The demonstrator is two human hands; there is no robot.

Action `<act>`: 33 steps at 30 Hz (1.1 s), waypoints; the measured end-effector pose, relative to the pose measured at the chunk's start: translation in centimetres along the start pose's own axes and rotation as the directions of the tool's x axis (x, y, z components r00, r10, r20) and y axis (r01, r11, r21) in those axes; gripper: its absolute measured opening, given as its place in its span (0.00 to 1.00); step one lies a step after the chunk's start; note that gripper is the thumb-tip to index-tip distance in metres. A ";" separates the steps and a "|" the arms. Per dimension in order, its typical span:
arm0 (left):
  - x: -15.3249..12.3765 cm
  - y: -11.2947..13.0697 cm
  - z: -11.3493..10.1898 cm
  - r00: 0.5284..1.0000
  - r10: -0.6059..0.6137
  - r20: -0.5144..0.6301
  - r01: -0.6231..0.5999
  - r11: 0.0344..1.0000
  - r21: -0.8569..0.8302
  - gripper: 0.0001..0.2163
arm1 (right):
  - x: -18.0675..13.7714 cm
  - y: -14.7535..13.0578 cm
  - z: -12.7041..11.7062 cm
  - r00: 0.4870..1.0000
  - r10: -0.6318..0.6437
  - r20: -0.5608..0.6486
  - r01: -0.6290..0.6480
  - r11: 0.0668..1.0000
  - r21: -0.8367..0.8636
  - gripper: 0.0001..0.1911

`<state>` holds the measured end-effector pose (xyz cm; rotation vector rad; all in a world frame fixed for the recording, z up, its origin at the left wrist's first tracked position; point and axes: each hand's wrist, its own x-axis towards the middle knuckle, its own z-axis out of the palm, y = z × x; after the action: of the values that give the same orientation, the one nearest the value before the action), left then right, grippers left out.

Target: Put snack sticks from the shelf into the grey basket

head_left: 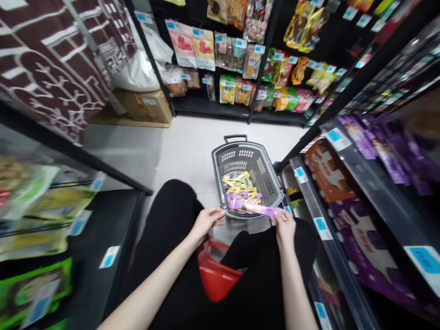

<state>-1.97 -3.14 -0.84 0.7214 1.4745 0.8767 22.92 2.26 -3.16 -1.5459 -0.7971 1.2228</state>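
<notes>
- The right hand (285, 223) pinches one end of a purple packet (256, 208), which lies slantwise over the near rim of the basket (266, 166).
- The left hand (208, 221) has its fingers curled toward the thumb, by the rim's near-left corner; whether it grips anything, I cannot tell.
- Held at one end only, the packet could swing or slip if that pinch loosens, perhaps dropping outside the rim onto the floor (187, 151).
- A slick wrapper would make such a slip likelier, and squeezing hard might crush what is inside.
- The basket stands close between the knees and the right-hand shelf (318, 224); a nudge from a leg could shift it.
- The packet is long, narrow and flat, apparently thin glossy film.
- The loose packs (241, 183) in the basket, yellow and purple, lie crisscrossed in an uneven heap.
- The basket looks like stiff grey plastic, with slotted walls, rounded corners and a looped handle (235, 137).
- The red piece (220, 277) between the legs looks smooth and hard, like moulded plastic.
</notes>
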 end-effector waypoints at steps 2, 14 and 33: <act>0.1 0.2 -0.1 1.000 0.016 -0.004 -0.016 1.000 -0.015 0.20 | 0.5 0.5 1.0 0.999 -0.027 -0.020 0.026 0.997 -0.077 0.14; 0.5 -0.6 0.2 0.948 0.149 0.281 -0.309 0.645 0.699 0.14 | 1.4 -18.6 -4.8 0.675 -0.737 -0.027 0.572 0.546 -0.612 0.12; 0.2 -1.7 0.4 0.931 0.110 0.348 -0.357 0.480 0.802 0.12 | 12.6 -33.5 -7.0 0.864 -0.487 0.131 0.055 -0.166 -0.985 0.13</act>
<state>-1.45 -3.79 -2.41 1.7653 1.5514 0.1331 35.58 22.16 24.72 -2.3894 -2.0133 -0.3856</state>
